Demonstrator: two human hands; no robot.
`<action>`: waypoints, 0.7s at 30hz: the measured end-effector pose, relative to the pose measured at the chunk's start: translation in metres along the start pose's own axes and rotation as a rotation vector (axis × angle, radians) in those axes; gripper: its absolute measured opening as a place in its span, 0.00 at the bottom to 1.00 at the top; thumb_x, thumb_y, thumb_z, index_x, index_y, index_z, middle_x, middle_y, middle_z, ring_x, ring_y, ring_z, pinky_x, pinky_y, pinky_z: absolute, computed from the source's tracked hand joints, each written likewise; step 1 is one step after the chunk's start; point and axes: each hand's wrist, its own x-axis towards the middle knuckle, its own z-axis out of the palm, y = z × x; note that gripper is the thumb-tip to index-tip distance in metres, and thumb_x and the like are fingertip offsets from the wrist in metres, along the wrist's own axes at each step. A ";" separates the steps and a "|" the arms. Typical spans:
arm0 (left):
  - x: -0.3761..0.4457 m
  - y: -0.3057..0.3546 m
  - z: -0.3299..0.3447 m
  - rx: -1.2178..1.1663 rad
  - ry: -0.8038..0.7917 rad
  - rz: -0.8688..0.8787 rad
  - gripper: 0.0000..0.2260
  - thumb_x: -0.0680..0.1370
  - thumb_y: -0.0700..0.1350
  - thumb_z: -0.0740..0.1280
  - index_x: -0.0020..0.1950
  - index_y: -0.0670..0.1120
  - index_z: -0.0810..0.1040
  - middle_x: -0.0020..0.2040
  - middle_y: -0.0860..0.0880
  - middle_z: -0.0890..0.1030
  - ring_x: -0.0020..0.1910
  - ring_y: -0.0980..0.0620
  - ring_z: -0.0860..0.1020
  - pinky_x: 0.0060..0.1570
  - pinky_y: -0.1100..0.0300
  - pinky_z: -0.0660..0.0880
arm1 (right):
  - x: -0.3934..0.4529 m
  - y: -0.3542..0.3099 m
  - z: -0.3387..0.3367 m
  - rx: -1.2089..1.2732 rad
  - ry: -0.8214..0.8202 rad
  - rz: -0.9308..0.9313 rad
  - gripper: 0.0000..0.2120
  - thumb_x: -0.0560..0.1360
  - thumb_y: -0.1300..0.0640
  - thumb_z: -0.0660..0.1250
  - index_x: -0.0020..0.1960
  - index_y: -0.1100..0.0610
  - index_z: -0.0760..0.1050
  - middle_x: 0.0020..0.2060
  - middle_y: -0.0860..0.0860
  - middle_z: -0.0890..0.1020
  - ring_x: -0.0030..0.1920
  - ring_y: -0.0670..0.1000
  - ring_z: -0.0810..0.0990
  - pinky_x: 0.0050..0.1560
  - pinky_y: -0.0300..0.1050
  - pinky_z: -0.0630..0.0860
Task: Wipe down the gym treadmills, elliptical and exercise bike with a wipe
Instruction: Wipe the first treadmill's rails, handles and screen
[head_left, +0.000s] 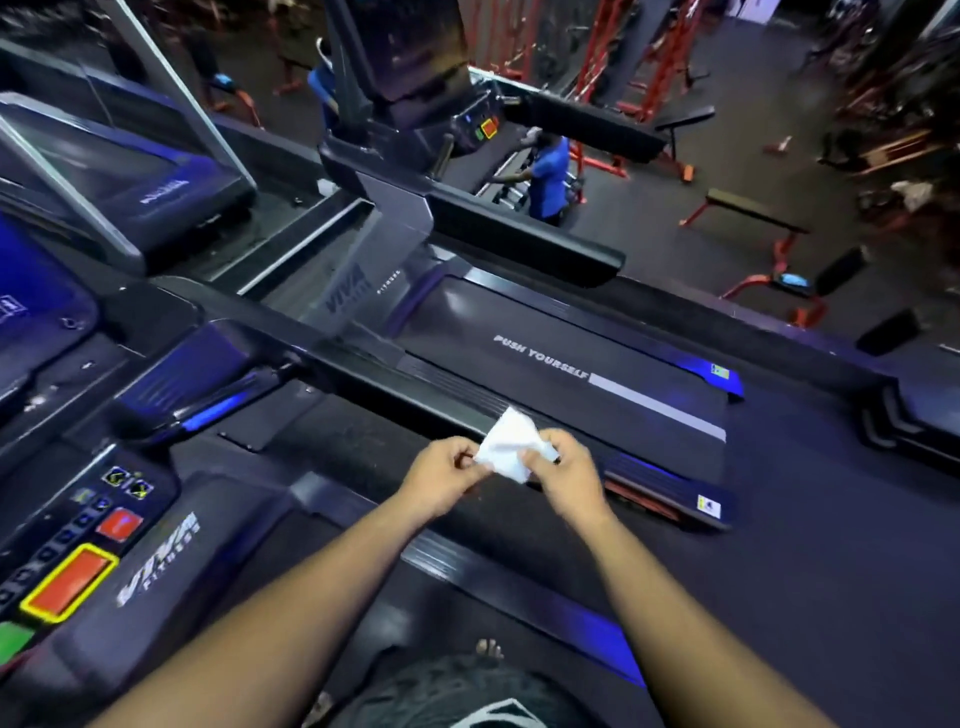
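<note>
A crumpled white wipe (506, 448) is held in the air between both hands, in front of me over a treadmill side rail. My left hand (441, 480) pinches its left edge and my right hand (563, 475) pinches its right lower corner. Under my arms is the console (78, 566) of the treadmill I stand on, with red, yellow-rimmed and green buttons. A second treadmill (582, 374) with "PUSH YOURSELF" on its belt lies just beyond the hands. Its console (483, 127) stands further back.
A third treadmill (130, 182) sits at the far left. Beyond the treadmills, a person in a blue shirt (548, 174) stands by red weight racks (618, 62). Red-framed benches (753, 218) stand on the dark floor at the right.
</note>
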 end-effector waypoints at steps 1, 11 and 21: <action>0.007 0.004 0.013 0.055 0.010 0.005 0.03 0.78 0.44 0.74 0.50 0.47 0.82 0.36 0.54 0.82 0.33 0.57 0.77 0.38 0.61 0.73 | 0.007 0.009 -0.014 -0.093 0.074 -0.055 0.07 0.76 0.64 0.70 0.47 0.53 0.78 0.36 0.49 0.81 0.35 0.46 0.76 0.39 0.45 0.71; 0.015 0.004 0.057 1.095 -0.097 0.255 0.39 0.80 0.60 0.65 0.84 0.50 0.48 0.84 0.49 0.45 0.83 0.49 0.45 0.80 0.40 0.47 | 0.033 0.110 -0.049 -1.001 -0.241 -0.592 0.22 0.81 0.54 0.61 0.74 0.58 0.72 0.74 0.57 0.72 0.73 0.59 0.72 0.74 0.62 0.66; 0.041 -0.026 0.018 1.291 -0.155 0.274 0.45 0.80 0.63 0.63 0.82 0.49 0.34 0.83 0.47 0.35 0.82 0.49 0.37 0.77 0.33 0.39 | 0.040 0.095 -0.007 -1.082 -0.223 -0.583 0.35 0.79 0.41 0.62 0.77 0.64 0.66 0.76 0.61 0.68 0.77 0.60 0.64 0.77 0.62 0.60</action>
